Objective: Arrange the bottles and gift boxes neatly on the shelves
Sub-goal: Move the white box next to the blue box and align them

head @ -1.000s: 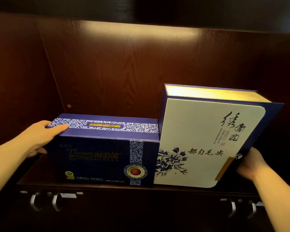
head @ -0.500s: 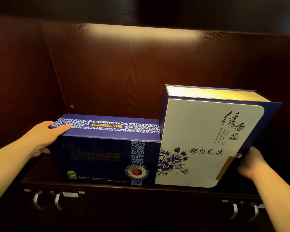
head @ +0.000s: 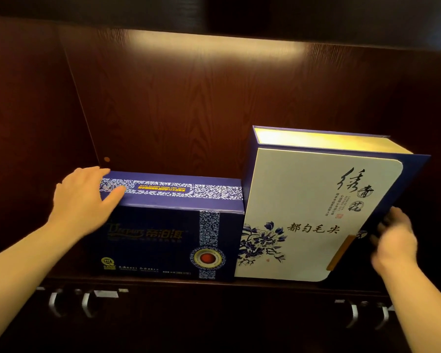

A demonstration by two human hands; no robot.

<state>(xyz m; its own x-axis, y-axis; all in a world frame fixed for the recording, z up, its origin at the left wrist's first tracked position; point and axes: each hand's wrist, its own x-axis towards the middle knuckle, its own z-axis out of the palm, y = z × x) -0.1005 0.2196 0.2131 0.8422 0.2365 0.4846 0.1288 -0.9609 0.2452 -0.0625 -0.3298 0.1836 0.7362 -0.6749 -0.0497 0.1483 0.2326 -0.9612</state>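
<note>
Two gift boxes stand side by side and touching on a dark wooden shelf (head: 265, 282), lit from above; the dark blue box (head: 163, 233) is on the left, lower and wider, with a patterned band across its top and a round red emblem on its front; the white box (head: 308, 215), taller, with blue flowers and black calligraphy, stands upright on the right. The left hand (head: 84, 200) lies flat over the blue box's top left corner, its grip spread, fingers resting on the lid; the right hand (head: 395, 240) is at the white box's right edge, blurred, fingers loosely spread, and whether it touches the box cannot be told; metal handles (head: 87, 304) show below the shelf.
</note>
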